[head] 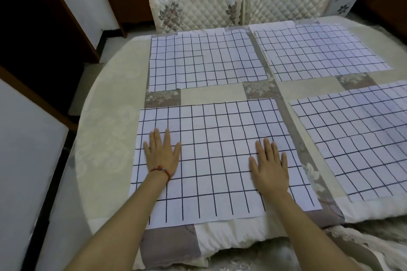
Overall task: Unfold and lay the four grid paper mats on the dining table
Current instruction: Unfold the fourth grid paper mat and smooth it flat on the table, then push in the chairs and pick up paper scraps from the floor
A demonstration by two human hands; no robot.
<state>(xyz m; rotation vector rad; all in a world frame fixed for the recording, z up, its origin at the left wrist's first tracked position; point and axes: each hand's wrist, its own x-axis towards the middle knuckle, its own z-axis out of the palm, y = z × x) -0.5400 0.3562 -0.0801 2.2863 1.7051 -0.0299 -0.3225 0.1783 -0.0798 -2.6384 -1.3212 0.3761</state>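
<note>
On the bench [105, 103], seen from the head camera, four white paper mats with dark ruled grids lie flat in two rows over a cream quilted cloth with grey floral patches. The near-left mat [211, 156] has its long axis across the bench. The left hand [161, 156] and right hand [269, 166] press flat on it, fingers [156, 136] straight and slightly spread. The far-left mat [204, 61], far-right mat [319, 50] and near-right mat [361, 138] lie apart. Two quilted chairs [198, 4] stand beyond.
</note>
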